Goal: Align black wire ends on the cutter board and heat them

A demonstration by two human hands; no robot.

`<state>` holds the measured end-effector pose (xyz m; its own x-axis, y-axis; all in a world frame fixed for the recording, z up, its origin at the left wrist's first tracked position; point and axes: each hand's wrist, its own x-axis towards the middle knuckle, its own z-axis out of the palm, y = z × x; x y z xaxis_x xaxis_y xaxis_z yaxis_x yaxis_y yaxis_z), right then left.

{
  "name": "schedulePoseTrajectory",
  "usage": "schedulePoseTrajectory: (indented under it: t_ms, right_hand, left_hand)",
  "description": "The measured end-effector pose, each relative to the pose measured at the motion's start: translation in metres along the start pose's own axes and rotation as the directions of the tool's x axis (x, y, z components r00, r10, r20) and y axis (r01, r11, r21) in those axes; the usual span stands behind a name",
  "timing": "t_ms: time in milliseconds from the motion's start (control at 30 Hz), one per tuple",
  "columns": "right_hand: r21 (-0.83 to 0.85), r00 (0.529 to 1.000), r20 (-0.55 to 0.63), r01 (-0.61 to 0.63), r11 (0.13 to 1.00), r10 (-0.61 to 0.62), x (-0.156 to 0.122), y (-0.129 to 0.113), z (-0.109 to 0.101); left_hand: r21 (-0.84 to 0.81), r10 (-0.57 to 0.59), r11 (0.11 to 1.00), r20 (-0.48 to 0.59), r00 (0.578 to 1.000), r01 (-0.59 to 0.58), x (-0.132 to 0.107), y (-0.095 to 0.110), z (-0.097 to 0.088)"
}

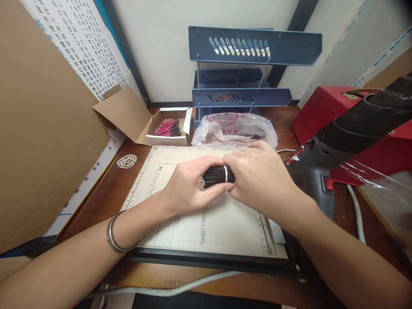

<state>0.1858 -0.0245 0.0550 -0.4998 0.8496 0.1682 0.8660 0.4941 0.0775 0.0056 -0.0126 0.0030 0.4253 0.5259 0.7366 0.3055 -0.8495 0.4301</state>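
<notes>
We hold one bundle of black wires (216, 176), bound by one white band (226, 174), clasped between our left hand (188, 186) and right hand (262, 178) above the grid mat (209, 227). The right hand hides the bundle's right end. Behind, one open cardboard box (167, 139) contains pink-and-black wires (167, 128). What the one plastic bag (234, 128) holds is unclear.

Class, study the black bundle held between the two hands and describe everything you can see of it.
The black bundle is a tight sheaf of thin dark strands, probably wires or tubing, lying roughly level over the gridded mat. A narrow white band rings it. The left hand grips its left end, where pale tips show. The right hand covers its right end, so its full length is hidden.
</notes>
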Motion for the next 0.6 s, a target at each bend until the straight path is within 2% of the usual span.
schedulePoseTrajectory:
  t_ms: [167, 400, 600]
  right_hand:
    - [0.003, 0.999, 0.019, -0.043, 0.999, 0.043, 0.0013, -0.0001, 0.0036]
    - [-0.010, 0.998, 0.031, -0.048, 0.999, 0.048, 0.0021, -0.0015, -0.0006]
    - [-0.074, 0.998, -0.018, -0.059, 0.995, 0.058, 0.0012, 0.0045, -0.0012]
  left_hand:
    - [0.014, -0.035, 0.999, 0.040, 0.999, 0.035, 0.0004, 0.0005, -0.0015]
    - [-0.019, -0.028, 0.999, 0.025, 0.999, 0.028, 0.0030, -0.0022, -0.0059]
    - [-0.053, -0.122, 0.991, 0.037, 0.992, 0.124, 0.0035, -0.0059, -0.0096]
